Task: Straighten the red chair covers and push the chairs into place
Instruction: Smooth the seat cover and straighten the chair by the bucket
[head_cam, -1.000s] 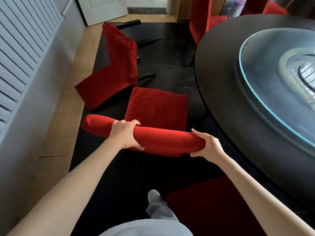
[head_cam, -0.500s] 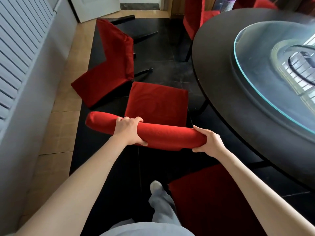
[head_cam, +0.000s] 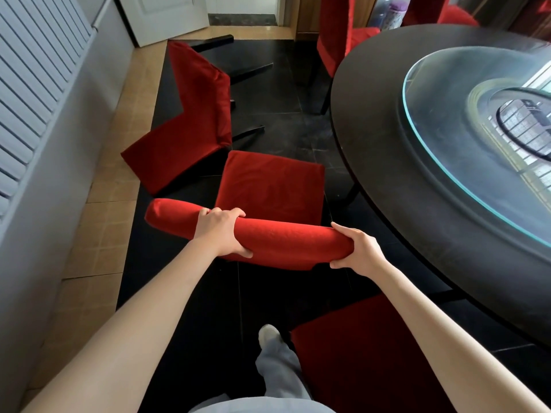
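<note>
Both hands gripped the top of the chair back (head_cam: 286, 236) — the left hand (head_cam: 222, 232) curled over its middle, the right hand (head_cam: 359, 253) clasping its end nearest the counter (head_cam: 387, 138). The chair's seat (head_cam: 269, 186) stood just beside the counter; another chair (head_cam: 190, 114) lay tipped over beyond it.

black tile floor (head_cam: 277, 93) | round dark table (head_cam: 387, 162) | white door (head_cam: 167, 13)

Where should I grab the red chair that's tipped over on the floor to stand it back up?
Take the tipped chair by the top edge of its backrest, the end lying nearest you by the wall, coming from the wall side. Its black legs point away toward the table, so lifting the backrest would probably swing it onto them.
</note>
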Demonstrator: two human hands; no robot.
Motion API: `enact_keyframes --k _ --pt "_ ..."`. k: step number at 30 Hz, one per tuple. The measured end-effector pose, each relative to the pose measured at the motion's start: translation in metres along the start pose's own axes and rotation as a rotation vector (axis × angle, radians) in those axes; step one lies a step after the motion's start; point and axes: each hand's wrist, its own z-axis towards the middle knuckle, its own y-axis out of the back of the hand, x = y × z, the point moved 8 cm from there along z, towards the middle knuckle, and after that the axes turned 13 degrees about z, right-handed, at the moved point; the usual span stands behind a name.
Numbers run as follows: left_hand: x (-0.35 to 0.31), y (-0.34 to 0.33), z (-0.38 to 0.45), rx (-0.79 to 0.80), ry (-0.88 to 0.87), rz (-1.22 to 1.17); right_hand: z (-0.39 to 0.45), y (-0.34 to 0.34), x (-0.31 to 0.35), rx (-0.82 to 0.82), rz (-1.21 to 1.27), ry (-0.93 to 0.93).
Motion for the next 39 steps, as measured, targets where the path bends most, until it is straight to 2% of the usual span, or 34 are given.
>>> enact_keyframes --k 13,19,24,28,31,39 --pt "0.003 0.003 0.02 0.041 0.001 -0.017 0.022 0.006 0.002 0.062 -0.031 -0.011" --pt "0.01 0.007 0.016 0.125 0.021 -0.175 0.037 0.001 0.023 0.171 -0.036 -0.042" --pt "0.039 0.021 0.014 0.184 0.127 -0.261 0.063 -0.016 0.062 0.246 -0.006 0.011" --pt "0.086 0.037 0.013 0.2 0.262 -0.281 0.094 -0.025 0.099 0.297 -0.028 0.077" --pt "0.124 0.045 0.009 0.19 0.375 -0.381 0.12 -0.038 0.13 0.358 -0.057 0.144" --pt "0.219 0.035 -0.043 0.13 0.667 -0.539 0.173 -0.119 0.22 0.537 -0.101 0.277"
